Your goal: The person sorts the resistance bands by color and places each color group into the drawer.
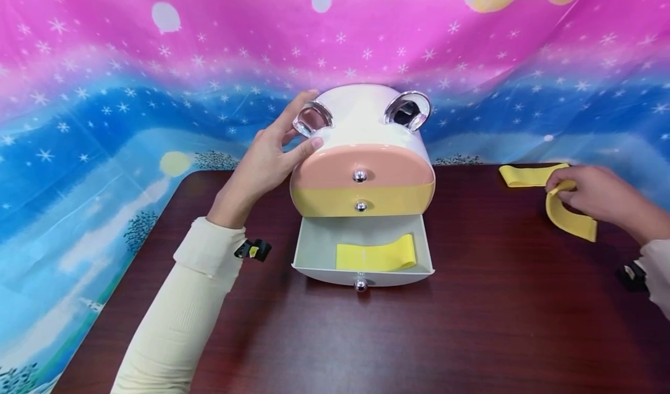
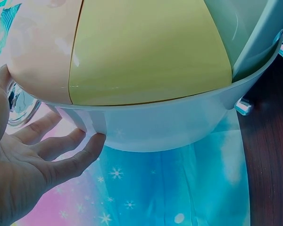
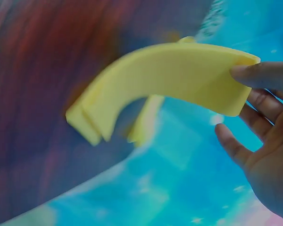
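Note:
A small white drawer box [image 1: 361, 114] with silvery ears stands on the table. Its upper drawer fronts are peach and yellow; the bottom drawer [image 1: 314, 248] is pulled out and contains a flat yellow elastic band [image 1: 374, 254]. My left hand [image 1: 267, 158] rests against the box's left side by the ear, fingers spread, fingertips touching the white side wall [image 2: 165, 127]. Off to the right, my right hand [image 1: 597, 193] pinches one end of another yellow elastic band [image 3: 174, 68], whose other end curves downward. Behind it lies a further yellow band [image 1: 528, 176] near the table's back edge.
The dark reddish wooden table [image 1: 471, 330] extends in front of the box. A pink and blue printed cloth [image 1: 251, 45] hangs behind the table and along its left side. Round silvery knobs [image 1: 360, 284] stick out from the drawer fronts.

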Action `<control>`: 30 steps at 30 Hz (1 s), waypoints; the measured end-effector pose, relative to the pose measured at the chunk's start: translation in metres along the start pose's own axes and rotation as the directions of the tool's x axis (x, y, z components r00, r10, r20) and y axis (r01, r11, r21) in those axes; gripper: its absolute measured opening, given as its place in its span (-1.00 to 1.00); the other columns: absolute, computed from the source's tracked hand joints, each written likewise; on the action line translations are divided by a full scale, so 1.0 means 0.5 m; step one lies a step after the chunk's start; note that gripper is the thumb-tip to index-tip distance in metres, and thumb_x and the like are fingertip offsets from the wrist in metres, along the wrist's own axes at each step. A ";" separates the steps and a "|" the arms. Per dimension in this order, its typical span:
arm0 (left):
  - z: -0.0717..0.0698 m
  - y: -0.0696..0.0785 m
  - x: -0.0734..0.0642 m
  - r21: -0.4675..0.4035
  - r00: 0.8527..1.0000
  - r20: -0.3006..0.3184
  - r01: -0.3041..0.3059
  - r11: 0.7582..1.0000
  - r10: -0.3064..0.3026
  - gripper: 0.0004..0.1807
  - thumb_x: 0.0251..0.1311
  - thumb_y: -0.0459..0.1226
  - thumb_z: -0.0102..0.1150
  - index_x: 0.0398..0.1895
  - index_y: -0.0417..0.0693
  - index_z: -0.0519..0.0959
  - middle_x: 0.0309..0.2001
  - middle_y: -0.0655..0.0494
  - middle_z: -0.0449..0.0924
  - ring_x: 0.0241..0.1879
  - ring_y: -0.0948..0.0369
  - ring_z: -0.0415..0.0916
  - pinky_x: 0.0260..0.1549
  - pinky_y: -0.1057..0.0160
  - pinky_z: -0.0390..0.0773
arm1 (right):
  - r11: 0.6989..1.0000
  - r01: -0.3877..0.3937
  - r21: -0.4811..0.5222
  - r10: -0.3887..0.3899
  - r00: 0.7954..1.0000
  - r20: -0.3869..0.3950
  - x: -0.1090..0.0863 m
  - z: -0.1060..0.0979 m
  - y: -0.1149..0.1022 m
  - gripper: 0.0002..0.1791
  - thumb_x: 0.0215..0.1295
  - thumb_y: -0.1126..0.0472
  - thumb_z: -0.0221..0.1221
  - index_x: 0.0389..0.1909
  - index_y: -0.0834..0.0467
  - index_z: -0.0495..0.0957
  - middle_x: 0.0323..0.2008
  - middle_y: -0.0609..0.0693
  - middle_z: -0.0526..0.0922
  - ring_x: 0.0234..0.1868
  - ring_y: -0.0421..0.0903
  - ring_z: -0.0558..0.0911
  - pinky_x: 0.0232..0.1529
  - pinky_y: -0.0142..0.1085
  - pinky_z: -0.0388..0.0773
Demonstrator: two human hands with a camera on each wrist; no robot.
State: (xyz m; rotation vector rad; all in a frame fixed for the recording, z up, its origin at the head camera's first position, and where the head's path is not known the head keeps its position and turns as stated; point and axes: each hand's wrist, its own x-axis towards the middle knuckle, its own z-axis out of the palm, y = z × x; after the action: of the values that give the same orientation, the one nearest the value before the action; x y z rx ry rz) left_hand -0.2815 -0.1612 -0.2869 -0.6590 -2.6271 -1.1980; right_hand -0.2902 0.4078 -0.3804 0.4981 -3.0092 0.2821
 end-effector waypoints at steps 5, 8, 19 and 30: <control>-0.001 0.000 -0.001 0.002 1.000 0.000 0.016 1.000 -0.016 -0.17 0.43 0.01 0.28 0.53 0.97 0.04 0.60 0.11 0.26 0.51 -0.20 0.33 0.41 -0.26 0.44 | 0.997 0.069 -0.047 -0.072 0.996 -0.059 0.003 -0.034 -0.064 -0.81 0.23 0.48 0.30 -0.25 0.14 0.69 -0.26 0.22 0.76 -0.56 -0.17 0.41 -0.50 -0.33 0.27; -0.002 0.000 -0.001 0.001 1.000 0.000 0.010 1.000 -0.010 -0.17 0.44 0.01 0.28 0.53 0.96 0.04 0.59 0.11 0.27 0.51 -0.20 0.34 0.42 -0.24 0.44 | 0.993 0.102 -0.054 -0.107 0.989 -0.099 0.002 -0.053 -0.100 -0.81 0.21 0.45 0.36 -0.27 0.10 0.69 -0.32 0.17 0.79 -0.57 -0.15 0.47 -0.51 -0.32 0.29; -0.003 0.001 0.000 0.002 1.000 0.003 0.010 1.000 -0.010 -0.17 0.44 0.02 0.27 0.53 0.97 0.03 0.62 0.12 0.22 0.51 -0.20 0.34 0.42 -0.24 0.43 | 0.996 0.094 0.004 -0.094 0.994 -0.058 -0.013 -0.124 -0.226 -0.79 0.38 0.37 0.31 -0.01 0.23 0.68 -0.23 0.26 0.80 -0.17 0.33 0.77 -0.24 0.20 0.70; -0.001 0.000 0.001 -0.008 1.000 0.006 0.009 1.000 -0.009 -0.17 0.44 0.01 0.28 0.57 0.88 0.05 0.62 0.11 0.22 0.51 -0.22 0.33 0.42 -0.27 0.42 | 0.983 0.000 0.181 0.011 0.998 -0.059 -0.033 -0.182 -0.350 -0.65 0.40 0.22 0.35 0.17 0.01 0.70 -0.05 0.31 0.78 0.03 0.40 0.74 -0.23 -0.22 0.75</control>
State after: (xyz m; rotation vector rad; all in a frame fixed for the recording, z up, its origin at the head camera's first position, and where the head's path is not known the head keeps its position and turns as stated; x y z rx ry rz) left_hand -0.2822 -0.1615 -0.2864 -0.6533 -2.6343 -1.2113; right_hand -0.2130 0.2678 -0.2635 0.4854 -2.9424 0.5648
